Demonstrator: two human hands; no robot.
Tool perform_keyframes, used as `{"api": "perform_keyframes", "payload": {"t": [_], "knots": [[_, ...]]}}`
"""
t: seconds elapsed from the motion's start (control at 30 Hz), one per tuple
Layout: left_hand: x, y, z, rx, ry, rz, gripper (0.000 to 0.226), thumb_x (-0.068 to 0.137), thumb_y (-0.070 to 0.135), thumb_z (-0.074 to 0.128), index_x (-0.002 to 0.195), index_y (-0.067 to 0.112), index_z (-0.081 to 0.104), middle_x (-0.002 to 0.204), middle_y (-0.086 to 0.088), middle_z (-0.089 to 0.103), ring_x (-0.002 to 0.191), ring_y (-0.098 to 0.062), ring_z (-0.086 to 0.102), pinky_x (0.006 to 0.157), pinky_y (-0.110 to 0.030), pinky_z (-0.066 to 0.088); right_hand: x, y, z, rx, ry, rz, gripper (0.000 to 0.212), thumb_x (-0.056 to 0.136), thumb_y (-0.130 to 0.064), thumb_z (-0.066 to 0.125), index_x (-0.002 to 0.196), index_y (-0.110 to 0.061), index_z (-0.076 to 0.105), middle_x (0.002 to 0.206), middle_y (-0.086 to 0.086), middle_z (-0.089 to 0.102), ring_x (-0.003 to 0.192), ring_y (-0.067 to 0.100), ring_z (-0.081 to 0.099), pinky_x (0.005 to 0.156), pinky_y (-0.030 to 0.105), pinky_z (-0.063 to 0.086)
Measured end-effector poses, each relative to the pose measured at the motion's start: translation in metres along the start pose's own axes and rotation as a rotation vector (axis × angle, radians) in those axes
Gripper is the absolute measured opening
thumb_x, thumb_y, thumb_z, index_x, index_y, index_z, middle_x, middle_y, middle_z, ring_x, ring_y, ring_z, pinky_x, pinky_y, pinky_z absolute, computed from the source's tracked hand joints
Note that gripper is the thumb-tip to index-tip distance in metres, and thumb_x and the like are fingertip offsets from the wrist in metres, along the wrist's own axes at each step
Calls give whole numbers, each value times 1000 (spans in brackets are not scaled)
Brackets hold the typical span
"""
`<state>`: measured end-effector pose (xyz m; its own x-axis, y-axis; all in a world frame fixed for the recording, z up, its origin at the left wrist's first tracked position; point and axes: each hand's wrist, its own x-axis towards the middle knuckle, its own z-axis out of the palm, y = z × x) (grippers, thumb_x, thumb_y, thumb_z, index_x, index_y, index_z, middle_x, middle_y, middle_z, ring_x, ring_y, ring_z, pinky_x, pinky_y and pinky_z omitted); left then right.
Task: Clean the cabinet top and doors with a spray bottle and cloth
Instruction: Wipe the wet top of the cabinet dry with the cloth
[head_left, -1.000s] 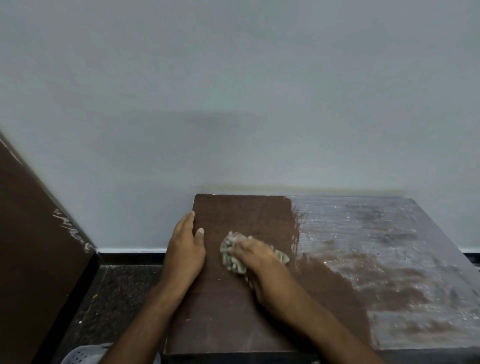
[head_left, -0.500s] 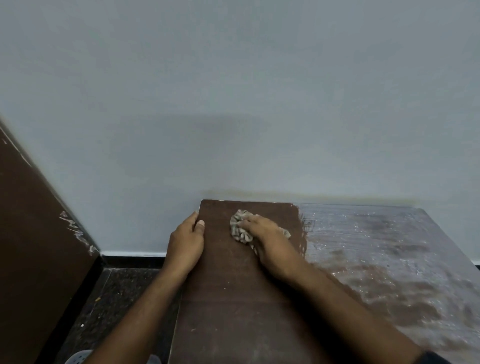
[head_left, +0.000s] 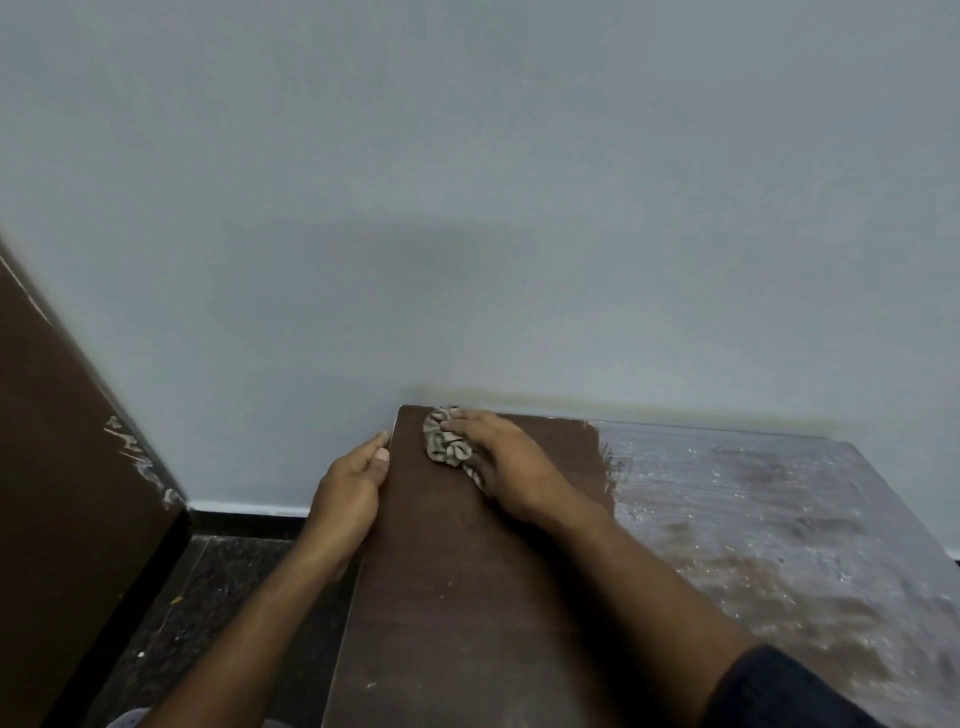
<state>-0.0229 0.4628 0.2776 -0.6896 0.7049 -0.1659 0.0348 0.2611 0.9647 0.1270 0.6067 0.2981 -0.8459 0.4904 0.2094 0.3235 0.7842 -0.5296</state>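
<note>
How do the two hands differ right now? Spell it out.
The right hand lies on the cabinet top and presses the crumpled cloth near the back left corner; the left hand holds no cloth.
The left hand rests against the top's left edge, fingers fairly straight, while the right hand reaches farther toward the wall.
Both are bare and touch the cabinet top.

Cloth half buried under the right hand. Cabinet top runs off the bottom edge. Pale thing bottom left, clipped, unreadable.
</note>
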Motion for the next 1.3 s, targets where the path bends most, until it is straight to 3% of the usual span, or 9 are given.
{"api": "perform_keyframes", "payload": {"t": [0.13,0.3,0.47,0.57,0.83,0.93,1.07,1.17,1.3], "knots": [[-7,-11,-7,-144,-63,-19,37,100,22,49,137,18,54,134,6,59,124,-11,55,108,-34,41,-2,15,-1,-34,147,170,46,91,-5,54,135,-18,59,143,2,53,133,22,46,116,33,33],[-7,-12,5,-198,17,2,37,99,22,51,135,16,56,132,3,61,121,-13,56,111,-40,40,30,-29,39,-24,14,-6,48,87,-6,54,135,-12,57,145,10,52,134,26,44,116,32,28],[-11,-9,-8,-274,-11,-58,36,101,12,45,136,4,50,123,-8,66,103,-16,65,89,-28,50,60,-17,43,-37,19,20,52,84,-2,58,136,-10,57,143,13,53,132,33,47,115,38,34],[-13,-8,-18,-245,53,-32,33,101,8,43,132,5,54,113,-7,68,91,-17,66,74,-27,52,38,-30,42,-4,29,-16,50,89,-4,58,138,-13,55,148,11,49,137,29,43,117,35,30],[-32,-8,-12,-234,150,-19,23,100,12,46,111,18,65,109,-6,69,83,-14,61,71,-25,48,-96,-91,37,127,-144,-201,43,99,-15,49,140,-25,53,151,-8,44,140,1,32,115,11,13],[-48,-11,-14,-181,153,-11,22,98,11,50,110,19,67,101,1,70,88,-10,64,76,-23,49,-75,-75,38,57,-104,-191,47,96,-13,50,142,-23,50,151,-4,45,140,8,35,118,16,18],[-81,-14,-17,-151,175,0,24,100,17,46,111,17,67,87,1,69,68,-9,58,60,-22,46,-28,-55,51,11,35,-10,51,93,-7,51,143,-16,50,154,5,43,142,23,37,121,33,25],[-97,-20,-20,-136,213,4,23,100,19,47,114,21,65,89,0,69,73,-13,59,65,-26,48,-40,-70,55,16,51,-7,50,95,-7,51,143,-17,50,154,5,41,143,22,34,122,37,24],[-107,-24,-27,-106,285,27,23,99,22,49,115,22,66,109,0,69,98,-15,64,80,-27,50,-116,-108,56,108,-77,-178,44,95,-14,52,139,-19,54,149,0,47,137,9,37,120,24,21]]}}
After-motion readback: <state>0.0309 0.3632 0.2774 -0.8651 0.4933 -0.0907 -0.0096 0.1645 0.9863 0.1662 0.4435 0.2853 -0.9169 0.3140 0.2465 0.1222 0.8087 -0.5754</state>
